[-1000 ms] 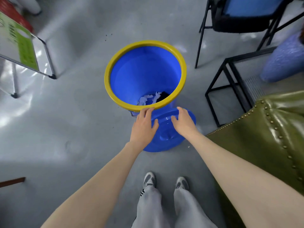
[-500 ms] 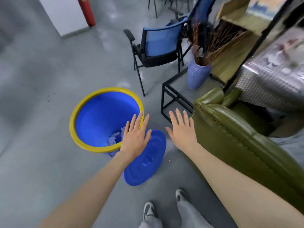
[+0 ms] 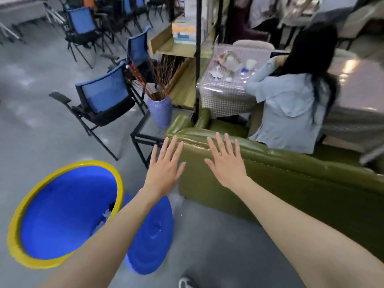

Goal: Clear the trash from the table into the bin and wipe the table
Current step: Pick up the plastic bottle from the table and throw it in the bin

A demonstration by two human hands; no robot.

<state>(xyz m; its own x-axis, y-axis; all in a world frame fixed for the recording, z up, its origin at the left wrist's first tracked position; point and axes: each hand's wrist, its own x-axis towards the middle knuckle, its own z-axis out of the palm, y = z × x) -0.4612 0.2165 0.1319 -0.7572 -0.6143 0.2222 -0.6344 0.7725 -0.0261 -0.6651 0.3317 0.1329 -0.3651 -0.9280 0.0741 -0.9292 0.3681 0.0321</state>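
A green leather sofa (image 3: 291, 183) runs across the right. A person in a pale blue shirt (image 3: 291, 113) sits beyond its back. Just left of the sofa's arm stands a blue vase (image 3: 161, 111) of dry twigs; farther left, a blue-backed chair (image 3: 104, 100).

My bin (image 3: 62, 215) is blue with a yellow rim, its lid (image 3: 151, 235) blue; the sofa (image 3: 291, 183) is green, the counter (image 3: 224, 94) checked.

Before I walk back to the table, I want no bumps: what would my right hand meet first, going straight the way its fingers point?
Probably the green sofa's back: the open right hand points at its top edge, though depth is unclear.
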